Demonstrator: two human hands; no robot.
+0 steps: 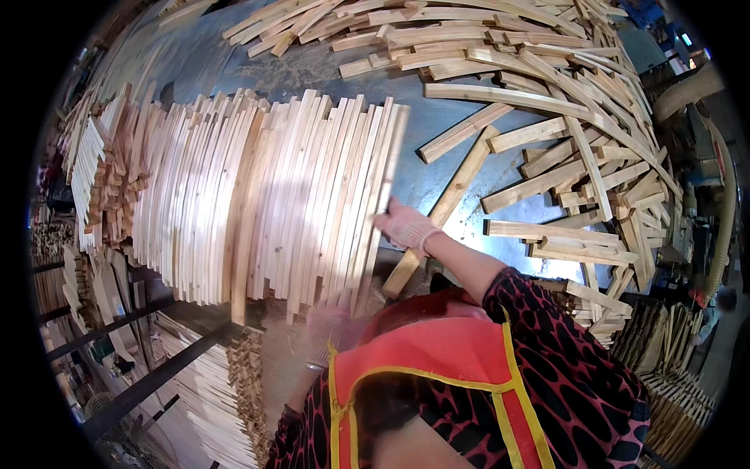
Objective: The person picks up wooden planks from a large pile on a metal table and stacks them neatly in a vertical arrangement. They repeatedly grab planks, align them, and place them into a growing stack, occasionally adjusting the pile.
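Observation:
A long row of pale wooden strips (301, 195) stands packed side by side on the metal table. At the row's right end, my right hand (408, 225), in a light knit glove, closes its fingers on the outermost wooden strip (393, 160). My left hand (332, 319) is low, close to the near ends of the strips and in front of my red apron (437, 352). Motion smears it, so its fingers cannot be made out. Just right of my right hand, a single wooden piece (461, 184) lies slantwise across the table.
A loose heap of wooden pieces (539, 90) spreads over the far and right parts of the metal table (437, 178). More stacked wood (117, 168) stands at the left. Below the table's near left edge are a dark metal bar (148, 383) and another strip stack (211, 391).

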